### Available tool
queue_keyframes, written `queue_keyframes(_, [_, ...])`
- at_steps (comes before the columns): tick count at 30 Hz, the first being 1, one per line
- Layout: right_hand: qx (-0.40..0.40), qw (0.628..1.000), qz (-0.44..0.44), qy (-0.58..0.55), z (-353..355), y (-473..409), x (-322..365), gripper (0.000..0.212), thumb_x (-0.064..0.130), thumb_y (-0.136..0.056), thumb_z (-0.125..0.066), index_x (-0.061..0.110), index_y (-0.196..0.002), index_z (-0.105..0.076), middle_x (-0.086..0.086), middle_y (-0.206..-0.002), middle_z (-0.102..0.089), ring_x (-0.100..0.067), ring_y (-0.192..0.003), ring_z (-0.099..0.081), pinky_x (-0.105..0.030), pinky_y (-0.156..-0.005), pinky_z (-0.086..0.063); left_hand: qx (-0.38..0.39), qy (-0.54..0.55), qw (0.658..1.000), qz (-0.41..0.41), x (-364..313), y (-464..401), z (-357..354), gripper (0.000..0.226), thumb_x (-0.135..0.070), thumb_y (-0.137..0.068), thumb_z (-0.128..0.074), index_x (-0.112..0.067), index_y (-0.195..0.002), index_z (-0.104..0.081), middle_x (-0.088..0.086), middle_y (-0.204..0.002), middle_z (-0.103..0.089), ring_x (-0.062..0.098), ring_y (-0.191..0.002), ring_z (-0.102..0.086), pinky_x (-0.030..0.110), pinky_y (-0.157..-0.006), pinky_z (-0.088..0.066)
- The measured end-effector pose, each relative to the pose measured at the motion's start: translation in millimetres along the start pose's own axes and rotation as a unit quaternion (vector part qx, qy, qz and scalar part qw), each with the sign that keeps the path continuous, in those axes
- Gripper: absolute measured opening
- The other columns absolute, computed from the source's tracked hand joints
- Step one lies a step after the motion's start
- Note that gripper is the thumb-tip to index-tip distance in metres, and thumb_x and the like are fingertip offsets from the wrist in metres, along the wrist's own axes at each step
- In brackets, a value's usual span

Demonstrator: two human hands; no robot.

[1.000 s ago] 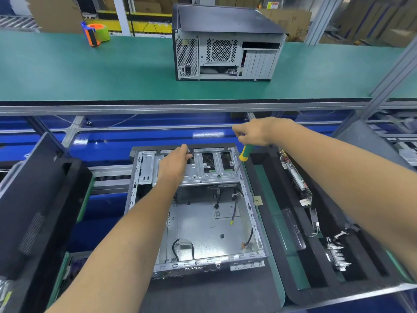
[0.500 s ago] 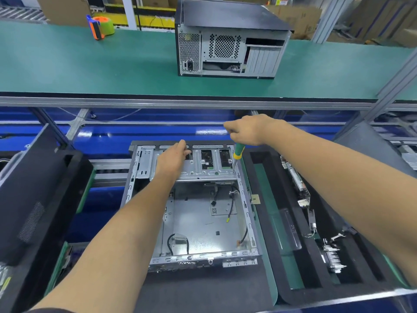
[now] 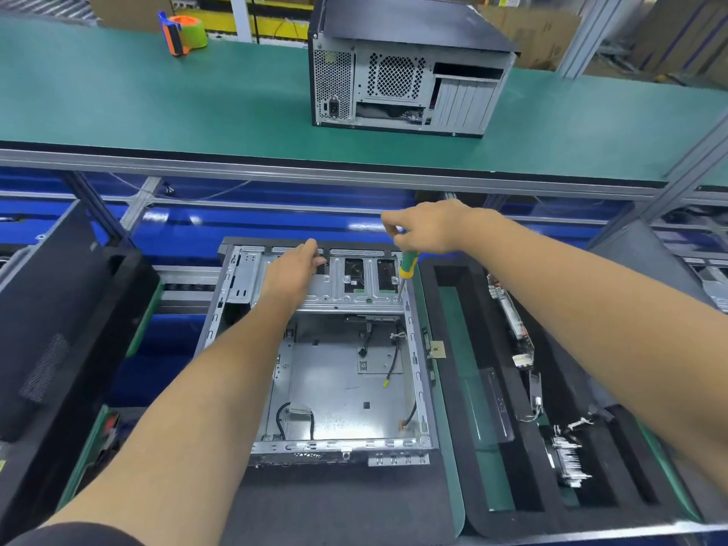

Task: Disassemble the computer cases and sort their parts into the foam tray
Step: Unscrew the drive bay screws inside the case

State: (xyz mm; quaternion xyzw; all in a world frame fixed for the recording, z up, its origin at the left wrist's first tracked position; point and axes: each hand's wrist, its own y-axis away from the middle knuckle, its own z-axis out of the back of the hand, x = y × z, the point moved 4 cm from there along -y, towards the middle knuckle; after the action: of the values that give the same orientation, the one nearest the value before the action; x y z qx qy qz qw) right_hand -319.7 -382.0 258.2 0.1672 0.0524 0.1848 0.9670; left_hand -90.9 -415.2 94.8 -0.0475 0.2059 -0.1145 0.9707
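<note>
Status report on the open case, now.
Left hand rests on drive bracket. Right hand grips screwdriver, tip at bracket's right corner. Open case unobstructed.

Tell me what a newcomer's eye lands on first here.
The open case lies gutted at centre, the left hand resting on its bracket while the right hand holds a screwdriver upright at its right corner. A closed case stands on the green shelf behind; the foam tray sits right.
</note>
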Motion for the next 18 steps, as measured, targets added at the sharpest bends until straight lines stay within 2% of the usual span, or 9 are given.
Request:
queue_keyframes(3, [0.044, 0.997, 0.015, -0.069, -0.5, 0.9, 2.3, 0.032, 0.009, -0.084, -0.056, 0.028, -0.108, -0.049, -0.004, -0.100, -0.049, -0.024, -0.066, -0.048, -0.032, -0.055, -0.034, 0.003, 0.000, 1.000, 0.005, -0.3, 1.3, -0.5, 0.020, -0.027, -0.111, -0.039, -0.016, -0.094, -0.038, -0.001, -0.106, -0.072, 0.026, -0.083, -0.063, 0.048, -0.067, -0.051])
queue_keyframes(5, [0.059, 0.994, 0.027, -0.087, -1.5, 2.6, 4.8, 0.031, 0.011, -0.086, -0.060, 0.025, -0.112, -0.050, -0.009, -0.101, -0.051, -0.026, -0.067, -0.049, -0.033, -0.054, -0.037, 0.000, -0.001, 1.000, 0.014, 0.3, 1.6, -2.0, 0.017, -0.022, -0.109, -0.041, -0.016, -0.094, -0.037, -0.003, -0.109, -0.073, 0.026, -0.082, -0.063, 0.046, -0.066, -0.051])
queue_keyframes(7, [0.046, 0.999, 0.012, -0.014, -0.2, 2.9, 5.4, 0.017, 0.033, -0.095, -0.054, 0.024, -0.108, -0.048, -0.005, -0.093, -0.055, -0.025, -0.073, -0.053, -0.034, -0.060, -0.038, 0.003, -0.026, 1.000, 0.006, 1.2, 0.3, -5.9, 0.015, -0.020, -0.108, -0.043, -0.016, -0.094, -0.039, -0.005, -0.112, -0.073, 0.024, -0.080, -0.062, 0.043, -0.065, -0.050])
queue_keyframes(8, [0.025, 0.998, 0.003, 0.055, 1.8, 2.7, 5.0, 0.019, 0.043, -0.099, -0.045, 0.024, -0.104, -0.046, -0.002, -0.086, -0.054, -0.023, -0.073, -0.052, -0.035, -0.060, -0.036, 0.006, -0.034, 0.999, 0.009, 3.1, -1.7, -7.6, 0.014, -0.024, -0.108, -0.043, -0.018, -0.095, -0.043, -0.006, -0.113, -0.073, 0.022, -0.082, -0.062, 0.041, -0.068, -0.050])
queue_keyframes(10, [-0.007, 0.989, 0.006, 0.147, 3.4, 0.9, 5.2, 0.023, 0.046, -0.104, -0.030, 0.026, -0.100, -0.040, 0.000, -0.077, -0.048, -0.016, -0.066, -0.044, -0.034, -0.057, -0.031, -0.005, -0.019, 1.000, 0.015, 1.9, -3.8, -5.7, 0.022, -0.042, -0.105, -0.042, -0.028, -0.096, -0.055, -0.006, -0.116, -0.072, 0.018, -0.092, -0.062, 0.034, -0.079, -0.047])
queue_keyframes(11, [-0.015, 0.988, 0.015, 0.154, 3.3, 0.3, 6.6, 0.020, 0.043, -0.104, -0.030, 0.026, -0.100, -0.041, 0.002, -0.075, -0.048, -0.014, -0.064, -0.042, -0.034, -0.057, -0.029, -0.001, -0.007, 0.999, 0.037, 2.6, -4.5, -5.7, 0.026, -0.046, -0.104, -0.041, -0.030, -0.096, -0.059, -0.006, -0.117, -0.073, 0.019, -0.095, -0.062, 0.033, -0.081, -0.046])
queue_keyframes(14, [-0.008, 0.997, 0.028, 0.077, 0.4, -1.7, 5.7, 0.010, 0.029, -0.095, -0.047, 0.031, -0.105, -0.048, 0.007, -0.082, -0.051, -0.015, -0.070, -0.048, -0.032, -0.056, -0.028, -0.001, -0.006, 0.999, 0.036, 0.4, -0.9, -5.1, 0.013, -0.023, -0.107, -0.045, -0.015, -0.097, -0.046, -0.004, -0.118, -0.074, 0.025, -0.086, -0.064, 0.040, -0.069, -0.050])
queue_keyframes(16, [0.001, 0.999, 0.043, 0.017, -1.6, -0.3, 7.6, 0.030, 0.016, -0.084, -0.055, 0.034, -0.107, -0.050, 0.007, -0.091, -0.048, -0.020, -0.077, -0.051, -0.032, -0.057, -0.031, -0.009, 0.004, 0.999, 0.036, -0.9, 1.1, -2.4, 0.011, -0.015, -0.107, -0.045, -0.011, -0.096, -0.043, -0.005, -0.116, -0.074, 0.025, -0.080, -0.063, 0.042, -0.064, -0.050])
queue_keyframes(18, [0.000, 0.999, 0.052, -0.009, -4.0, 0.7, 7.7, 0.035, 0.010, -0.080, -0.057, 0.034, -0.105, -0.050, 0.007, -0.091, -0.044, -0.021, -0.075, -0.050, -0.032, -0.057, -0.034, -0.013, 0.003, 0.999, 0.039, -2.5, -0.4, -0.6, 0.016, -0.019, -0.108, -0.047, -0.011, -0.095, -0.042, -0.003, -0.104, -0.073, 0.023, -0.075, -0.059, 0.041, -0.059, -0.047])
